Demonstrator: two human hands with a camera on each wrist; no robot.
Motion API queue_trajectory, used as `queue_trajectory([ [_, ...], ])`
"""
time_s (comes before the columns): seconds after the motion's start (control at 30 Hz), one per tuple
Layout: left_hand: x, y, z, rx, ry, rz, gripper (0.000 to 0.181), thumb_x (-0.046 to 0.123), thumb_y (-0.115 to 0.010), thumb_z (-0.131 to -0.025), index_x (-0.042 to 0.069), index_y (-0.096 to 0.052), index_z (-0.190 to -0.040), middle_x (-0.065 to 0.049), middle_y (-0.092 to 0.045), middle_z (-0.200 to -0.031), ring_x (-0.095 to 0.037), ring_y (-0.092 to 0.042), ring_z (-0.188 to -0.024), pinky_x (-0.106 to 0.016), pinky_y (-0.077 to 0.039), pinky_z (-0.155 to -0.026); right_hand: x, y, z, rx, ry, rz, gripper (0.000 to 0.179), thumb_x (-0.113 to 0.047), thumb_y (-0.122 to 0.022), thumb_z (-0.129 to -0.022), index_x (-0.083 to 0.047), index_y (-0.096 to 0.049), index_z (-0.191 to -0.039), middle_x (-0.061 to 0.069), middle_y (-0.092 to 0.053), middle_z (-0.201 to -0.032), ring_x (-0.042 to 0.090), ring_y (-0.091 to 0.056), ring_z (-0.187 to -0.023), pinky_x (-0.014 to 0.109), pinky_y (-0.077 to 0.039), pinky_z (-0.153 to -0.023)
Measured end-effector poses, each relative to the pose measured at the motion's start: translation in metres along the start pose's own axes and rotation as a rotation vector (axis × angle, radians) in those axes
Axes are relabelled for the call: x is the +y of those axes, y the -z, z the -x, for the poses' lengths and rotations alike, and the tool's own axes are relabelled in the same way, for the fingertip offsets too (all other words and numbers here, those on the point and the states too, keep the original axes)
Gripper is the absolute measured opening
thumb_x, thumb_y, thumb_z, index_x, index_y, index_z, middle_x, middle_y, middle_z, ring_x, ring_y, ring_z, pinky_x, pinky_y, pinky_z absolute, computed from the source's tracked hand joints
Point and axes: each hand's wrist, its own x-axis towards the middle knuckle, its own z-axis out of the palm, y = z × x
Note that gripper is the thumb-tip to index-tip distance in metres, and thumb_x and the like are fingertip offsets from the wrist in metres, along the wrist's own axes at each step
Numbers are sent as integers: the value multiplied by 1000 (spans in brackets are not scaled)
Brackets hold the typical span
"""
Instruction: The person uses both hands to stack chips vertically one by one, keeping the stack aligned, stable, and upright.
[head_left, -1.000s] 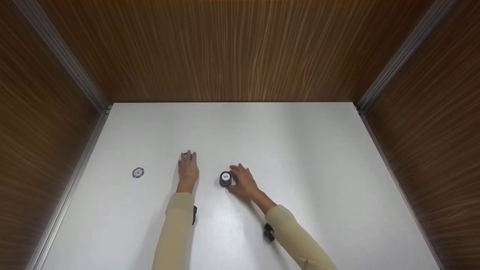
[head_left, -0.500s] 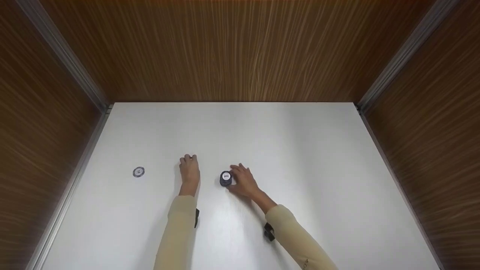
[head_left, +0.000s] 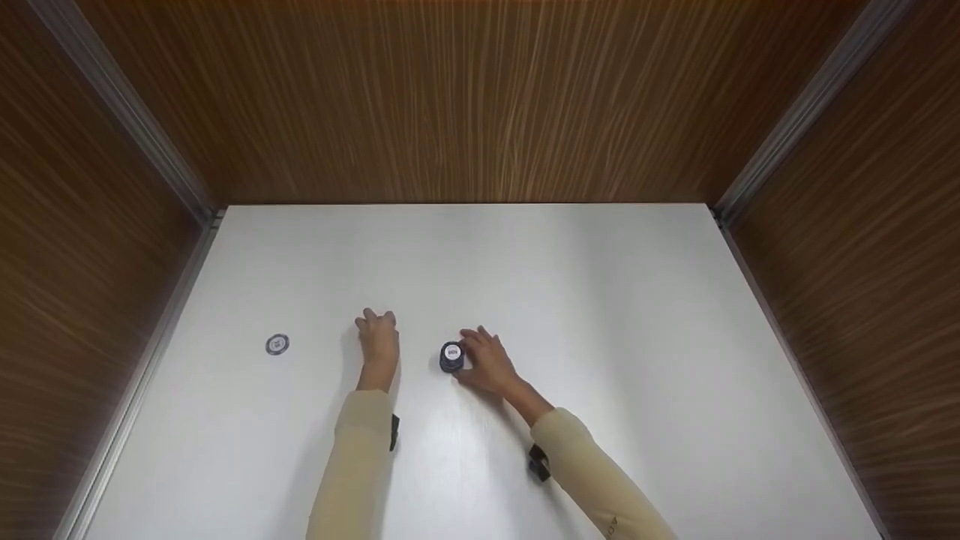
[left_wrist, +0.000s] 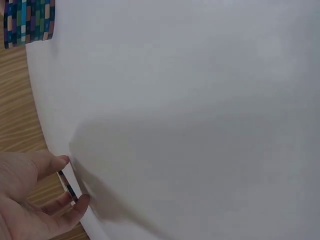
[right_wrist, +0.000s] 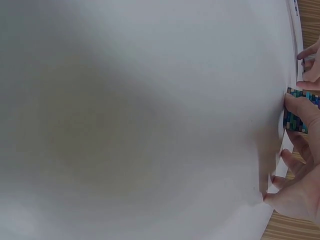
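My left hand [head_left: 379,345] is over the white table, left of centre, its fingers bent. In the left wrist view its thumb and fingers pinch the edges of a single poker chip [left_wrist: 69,187]; from the head view that chip is hidden. To the right, a stack of poker chips [head_left: 451,357] with dark edges and a white-centred top stands upright. My right hand [head_left: 487,365] grips this stack from its right side, thumb near and fingers far. Multicoloured chip edges of the stack show in the right wrist view.
Another poker chip [head_left: 277,344] lies flat on the table to the left of my left hand. Wood-grain panels [head_left: 480,105] rise at the back and both sides of the white tabletop [head_left: 600,300].
The left fingers, stretched over a dark chip one second ago, have drawn back and bent, and now pinch it. The right hand and the stack stay in place.
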Motion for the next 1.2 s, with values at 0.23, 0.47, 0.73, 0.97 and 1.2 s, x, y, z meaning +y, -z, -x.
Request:
queue_trajectory([
  [0.23, 5, 8, 1, -104, 4, 22, 14, -4, -49, -89, -10, -61, -93, -39, -35, -128, -50, -45, -108, -42, -50, -79, -1, -1, -1, -9, -13, -9, 44, -21, -77, -71, -2, -59, -107, 14, -48, -130, 40, -30, -128, 56, -18, -105],
  [0.47, 12, 14, 8, -177, 22, -8, 17, -1, -50, -89, -7, -63, -98, -36, -35, -131, -49, -40, -116, -43, -45, -90, -2, 0, 1, -33, -31, -10, 45, -23, -75, -73, -3, -59, -110, 13, -46, -132, 38, -28, -130, 54, -16, -106],
  [0.73, 28, 23, 16, -200, -33, -15, 15, -1, -56, -85, -6, -66, -95, -33, -44, -124, -43, -48, -107, -39, -49, -83, -2, 2, 0, -24, -34, -12, 46, -23, -75, -74, -2, -58, -111, 14, -46, -132, 38, -28, -129, 54, -16, -106],
  [0.97, 43, 31, 26, -176, -90, -3, 14, -3, -58, -83, -4, -67, -94, -27, -50, -112, -36, -53, -97, -36, -51, -77, -2, 1, -1, -18, -42, -9, 46, -23, -76, -72, -2, -59, -110, 14, -47, -132, 38, -29, -129, 53, -16, -106],
  [1.2, 58, 37, 35, -159, -127, 18, 15, -5, -61, -80, -2, -68, -93, -22, -51, -103, -32, -53, -92, -33, -51, -74, -2, 1, -1, -43, -66, -6, 46, -23, -76, -74, -4, -58, -112, 13, -45, -133, 37, -27, -130, 53, -15, -106],
])
